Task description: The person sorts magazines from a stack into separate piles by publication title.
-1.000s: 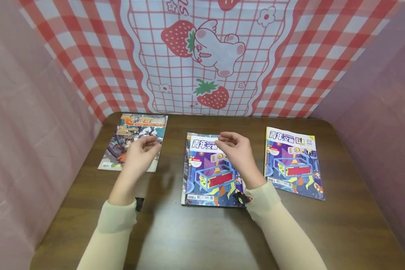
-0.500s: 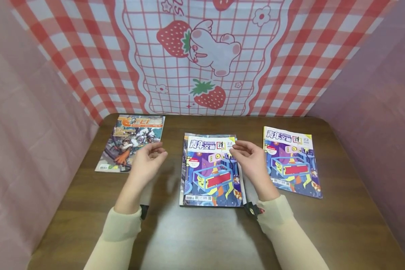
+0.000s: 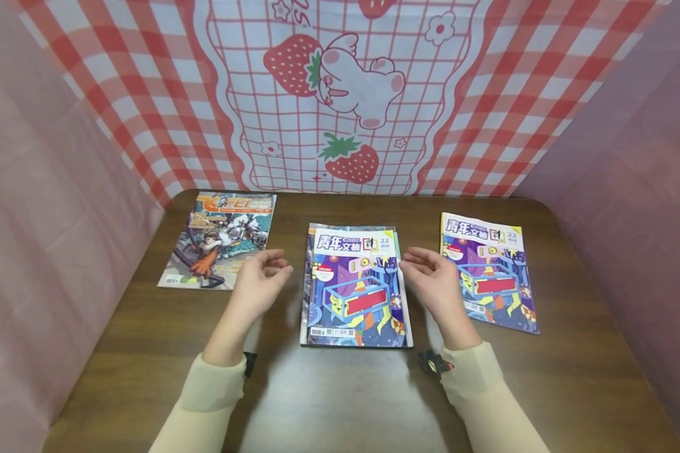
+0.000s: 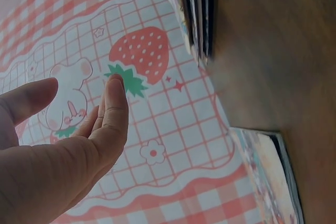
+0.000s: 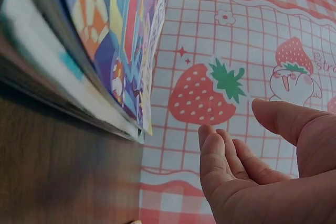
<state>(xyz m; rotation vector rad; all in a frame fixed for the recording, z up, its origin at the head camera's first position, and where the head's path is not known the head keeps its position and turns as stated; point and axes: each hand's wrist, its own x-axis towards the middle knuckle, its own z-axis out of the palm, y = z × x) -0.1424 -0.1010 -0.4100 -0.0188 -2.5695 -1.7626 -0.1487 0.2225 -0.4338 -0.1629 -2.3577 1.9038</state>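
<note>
A stack of several magazines (image 3: 356, 296) lies at the middle of the table, a purple-and-blue cover on top; its layered edges show in both wrist views. My left hand (image 3: 259, 283) hovers left of the stack, thumb and fingers loosely bent and apart, holding nothing. On the other side, my right hand (image 3: 435, 283) hovers close to the stack's right edge in a like pose, also holding nothing. Left of my left hand lies a magazine with an orange title (image 3: 221, 236). Another purple-covered magazine (image 3: 490, 277) lies right of my right hand, slightly turned.
The brown wooden table (image 3: 340, 402) ends at a rounded back edge. Behind it hangs a red-and-white checked cloth (image 3: 362, 69) with strawberry prints. Pale pink curtains (image 3: 39, 220) stand at the left, with purple-toned ones (image 3: 617, 163) at the right.
My right hand has moved right, from over the stack's cover to beside its right edge. My left hand has come right and nearer, away from the orange-titled magazine. The magazines keep their places.
</note>
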